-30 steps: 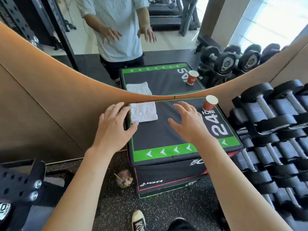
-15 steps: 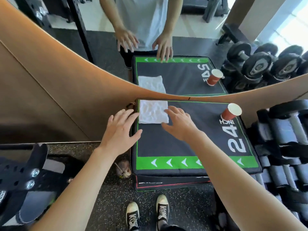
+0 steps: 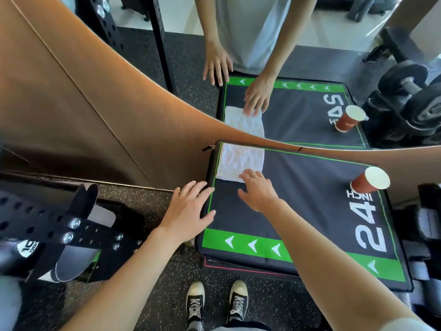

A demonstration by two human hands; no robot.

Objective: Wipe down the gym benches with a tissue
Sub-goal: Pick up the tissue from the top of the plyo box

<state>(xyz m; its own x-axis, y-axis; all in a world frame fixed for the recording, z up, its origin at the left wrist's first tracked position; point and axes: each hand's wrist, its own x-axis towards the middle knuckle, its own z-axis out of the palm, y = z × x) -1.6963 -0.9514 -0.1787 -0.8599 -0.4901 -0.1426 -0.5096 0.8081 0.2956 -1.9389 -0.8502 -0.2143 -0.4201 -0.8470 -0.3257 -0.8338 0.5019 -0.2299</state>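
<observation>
White tissue (image 3: pixel 239 162) under right fingertips (image 3: pixel 249 175).

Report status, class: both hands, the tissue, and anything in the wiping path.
Right hand open, fingertips on tissue. Left hand open at box edge. Tissue flat, far-left corner. Paper cup upright, far-right corner.

A red paper cup with a white inside (image 3: pixel 368 184) stood at the far right corner of the counter, just beyond the white "24 INCH" print. A wall mirror with a brown wooden frame (image 3: pixel 100 111) rose behind the counter's far edge. Black dumbbells (image 3: pixel 405 96) showed in the mirror at the upper right. A black perforated steel rack arm with bolts (image 3: pixel 55 225) reached in from the left. Black canvas sneakers with white laces (image 3: pixel 216 304) stood on the speckled black rubber floor (image 3: pixel 148 206) before the near edge.
</observation>
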